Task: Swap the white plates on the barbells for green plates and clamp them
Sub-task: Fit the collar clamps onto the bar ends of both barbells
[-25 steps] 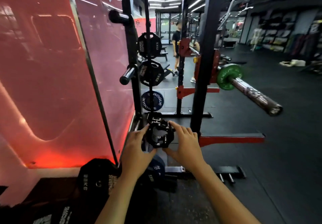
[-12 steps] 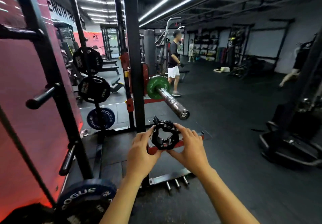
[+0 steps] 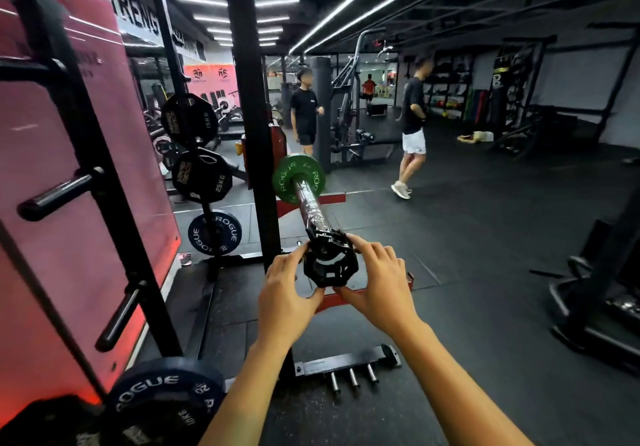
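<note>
While we look down from the head view, our left hand (image 3: 282, 291) and right hand (image 3: 375, 279) both pinch the black clamp (image 3: 329, 262) between curled fingers, holding it at the near end of the barbell sleeve (image 3: 311, 211). Farther up the sleeve, the green plate (image 3: 298, 178) sits against the rack upright (image 3: 251, 116).

One round green rubber plate (image 3: 298, 178) beyond the fingers (image 3: 375, 255); one black plastic collar clamp (image 3: 329, 262) between them; two blue plates (image 3: 213, 233); two black plates (image 3: 202, 176).
</note>
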